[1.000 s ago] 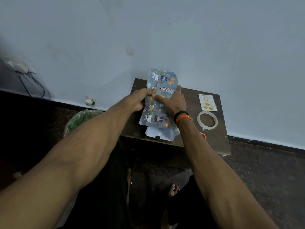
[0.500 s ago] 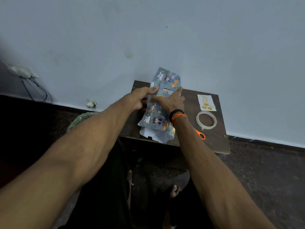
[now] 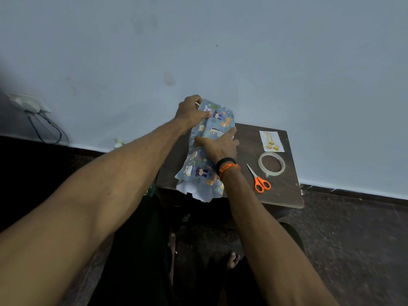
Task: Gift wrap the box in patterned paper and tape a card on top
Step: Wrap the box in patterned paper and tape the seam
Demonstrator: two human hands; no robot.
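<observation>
The box itself is hidden under the patterned paper [image 3: 206, 149], a blue sheet printed with little animals that covers it on the left part of the table [image 3: 280, 195]. The far end of the paper stands up loose against the wall at 12 o'clock, and its near end hangs crumpled over the table's front edge at 6 o'clock, showing its white underside. My left hand [image 3: 191, 111] grips that far end at about 11 o'clock of the parcel, fingers curled round the paper's edge with the thumb laid across the print. My right hand [image 3: 220, 145] lies on top of the middle of the parcel, fingers straight and spread, pressing the paper down flat; a black band and an orange thread sit on that wrist. At 3 o'clock of the parcel, well apart from it, the card [image 3: 271, 141] lies flat near the table's far right corner, white with gold balloons on it. Just nearer me than the card is the tape roll [image 3: 271, 163], clear and lying flat. The scissors [image 3: 258, 178] with orange handles lie just beside the roll at its 8 o'clock, blades pointing away from me.
</observation>
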